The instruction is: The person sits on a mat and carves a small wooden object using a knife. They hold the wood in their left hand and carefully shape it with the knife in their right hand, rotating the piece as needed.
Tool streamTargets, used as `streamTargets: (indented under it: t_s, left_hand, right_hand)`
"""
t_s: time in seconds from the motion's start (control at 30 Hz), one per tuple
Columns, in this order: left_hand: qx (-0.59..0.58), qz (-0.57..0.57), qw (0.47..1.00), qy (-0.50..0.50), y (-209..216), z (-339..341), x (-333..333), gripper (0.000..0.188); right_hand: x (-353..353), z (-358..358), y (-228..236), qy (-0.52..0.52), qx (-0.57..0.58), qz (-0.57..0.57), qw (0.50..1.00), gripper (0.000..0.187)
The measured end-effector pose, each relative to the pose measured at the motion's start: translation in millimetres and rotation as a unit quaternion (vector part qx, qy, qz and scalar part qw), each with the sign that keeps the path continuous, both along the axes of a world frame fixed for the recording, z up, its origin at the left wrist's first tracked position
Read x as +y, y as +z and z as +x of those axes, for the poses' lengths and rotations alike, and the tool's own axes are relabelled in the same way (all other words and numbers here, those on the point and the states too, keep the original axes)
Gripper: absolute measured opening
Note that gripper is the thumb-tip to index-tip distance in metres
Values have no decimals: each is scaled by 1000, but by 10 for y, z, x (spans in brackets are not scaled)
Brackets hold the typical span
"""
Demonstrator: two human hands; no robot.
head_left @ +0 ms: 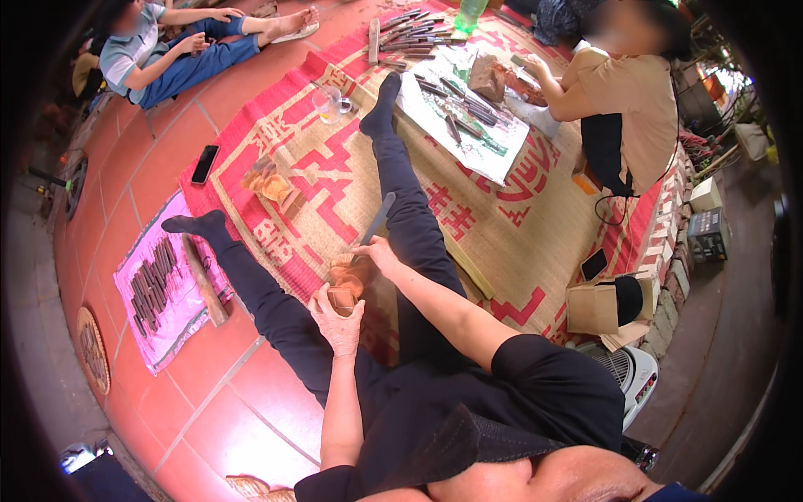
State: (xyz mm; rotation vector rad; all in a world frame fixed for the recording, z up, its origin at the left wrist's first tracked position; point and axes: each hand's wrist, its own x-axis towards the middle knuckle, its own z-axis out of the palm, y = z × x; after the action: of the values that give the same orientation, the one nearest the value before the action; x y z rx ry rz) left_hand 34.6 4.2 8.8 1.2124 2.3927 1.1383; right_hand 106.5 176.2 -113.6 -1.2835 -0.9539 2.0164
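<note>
My left hand is wrapped round the near end of a reddish-brown wood carving, held between my outstretched legs. What the carving depicts is too small to tell. In my right hand is a long flat grey metal tool, its blade pointing away from me past my right knee. Whether it is a file or a chisel I cannot make out. The fingers of this hand rest close above the carving's far end. A second wood carving stands on the patterned mat, beyond my left leg.
Rows of dark-handled tools lie on a pink cloth at left, beside a wooden bar. More tools cover a white sheet. A glass and phone are ahead. Another person works at right; one sits far left.
</note>
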Motion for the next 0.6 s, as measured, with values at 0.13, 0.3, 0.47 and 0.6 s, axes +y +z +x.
streamTargets:
  t_s: [0.13,0.3,0.47,0.6]
  left_hand:
    - [14,0,1000,1,-12,-23,-12,80]
    - [12,-10,1000,-16,14,-15,18,80]
    - [6,0,1000,-13,-1,-25,-46,80]
    - [0,4,1000,-6,-59,-37,-90,80]
  right_hand:
    - [-50,4,149,98,2,-16,995,14]
    - [-62,4,257,32,-10,-15,999,15]
    - [3,-30,17,-28,-19,-53,998,14]
    - [-31,-25,90,62,-17,18,998,17]
